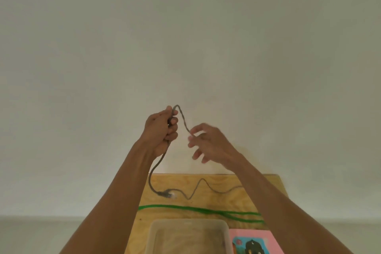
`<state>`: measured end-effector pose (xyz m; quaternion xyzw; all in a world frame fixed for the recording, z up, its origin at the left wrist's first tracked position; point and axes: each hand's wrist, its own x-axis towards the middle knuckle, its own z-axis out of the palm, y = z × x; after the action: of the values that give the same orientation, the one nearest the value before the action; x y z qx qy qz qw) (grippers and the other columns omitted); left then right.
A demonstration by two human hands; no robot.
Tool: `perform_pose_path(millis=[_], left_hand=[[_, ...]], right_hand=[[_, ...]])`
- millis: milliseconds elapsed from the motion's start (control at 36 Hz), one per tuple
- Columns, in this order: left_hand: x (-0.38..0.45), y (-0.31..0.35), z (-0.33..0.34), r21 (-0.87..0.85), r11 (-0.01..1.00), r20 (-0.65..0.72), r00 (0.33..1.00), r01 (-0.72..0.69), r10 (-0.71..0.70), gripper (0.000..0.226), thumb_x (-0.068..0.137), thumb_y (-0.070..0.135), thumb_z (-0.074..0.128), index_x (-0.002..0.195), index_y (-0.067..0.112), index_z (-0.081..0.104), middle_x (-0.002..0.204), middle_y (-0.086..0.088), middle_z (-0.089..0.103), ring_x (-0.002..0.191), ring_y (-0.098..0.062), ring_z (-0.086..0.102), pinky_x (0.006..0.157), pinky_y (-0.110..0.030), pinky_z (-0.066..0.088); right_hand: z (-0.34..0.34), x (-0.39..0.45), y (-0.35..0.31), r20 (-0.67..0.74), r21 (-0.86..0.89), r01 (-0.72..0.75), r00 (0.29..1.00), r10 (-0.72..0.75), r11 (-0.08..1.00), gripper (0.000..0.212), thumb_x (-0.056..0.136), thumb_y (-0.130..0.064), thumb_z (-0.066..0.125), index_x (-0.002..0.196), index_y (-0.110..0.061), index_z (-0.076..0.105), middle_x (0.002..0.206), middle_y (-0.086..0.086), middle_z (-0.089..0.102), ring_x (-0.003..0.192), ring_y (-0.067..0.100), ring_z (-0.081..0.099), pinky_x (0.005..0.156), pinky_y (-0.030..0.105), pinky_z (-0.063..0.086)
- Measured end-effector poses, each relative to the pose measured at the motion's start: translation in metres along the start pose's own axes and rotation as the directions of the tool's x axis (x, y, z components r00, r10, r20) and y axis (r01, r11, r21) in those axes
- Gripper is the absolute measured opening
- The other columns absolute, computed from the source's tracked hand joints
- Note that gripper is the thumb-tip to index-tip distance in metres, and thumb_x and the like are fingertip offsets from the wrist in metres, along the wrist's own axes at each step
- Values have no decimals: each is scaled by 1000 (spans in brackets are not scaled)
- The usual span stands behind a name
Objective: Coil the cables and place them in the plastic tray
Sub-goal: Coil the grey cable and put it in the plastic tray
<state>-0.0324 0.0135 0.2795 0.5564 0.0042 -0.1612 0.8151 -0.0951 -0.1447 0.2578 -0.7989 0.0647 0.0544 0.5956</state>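
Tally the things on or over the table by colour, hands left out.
Grey: 1, the grey cable, gripped by the left hand
Green: 1, the green cable
Clear: 1, the plastic tray
Pink: 1, the pink book
Total: 4

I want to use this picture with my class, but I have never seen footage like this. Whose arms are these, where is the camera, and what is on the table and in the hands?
The camera sits on a person's head, looking forward and down, so the two bare arms are the wearer's own. The left hand grips a grey cable raised before a plain wall; the right hand, fingers loose, touches the strand arching between them. The cable's plug end hangs to the wooden table, where more of it trails. Also there: a green cable, a clear plastic tray with no cable in it, and a pink book.
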Motion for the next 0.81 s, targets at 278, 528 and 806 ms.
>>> perform_pose_path(millis=[278, 528, 806], left_hand=[[20, 10, 14, -250, 968, -126, 992, -27, -5, 33, 107, 27, 43, 85, 10, 61, 62, 2, 44, 44, -7, 29, 38, -18, 24], [10, 12, 4, 171, 985, -18, 1000, 19, -16, 55, 101, 50, 45, 111, 1, 67, 104, -15, 71, 98, -30, 70, 85, -37, 57], [-13, -4, 4, 422, 895, 280, 960, -145, 24, 43, 106, 24, 43, 99, -8, 71, 90, -23, 72, 81, -31, 65, 85, -32, 57]], right_hand=[[42, -17, -2, 330, -43, 130, 938, -108, 991, 22, 88, -27, 74, 103, -11, 72, 86, -2, 71, 66, 10, 64, 56, 16, 48], [23, 0, -13, 111, 155, 146, 980, -164, 977, 12, 85, -20, 78, 83, -9, 72, 77, 5, 70, 65, 12, 60, 61, 26, 49], [-4, 14, -34, 81, -182, 161, 986, -148, 970, 18, 89, -19, 69, 77, -7, 75, 58, -7, 67, 51, 2, 56, 58, 17, 47]])
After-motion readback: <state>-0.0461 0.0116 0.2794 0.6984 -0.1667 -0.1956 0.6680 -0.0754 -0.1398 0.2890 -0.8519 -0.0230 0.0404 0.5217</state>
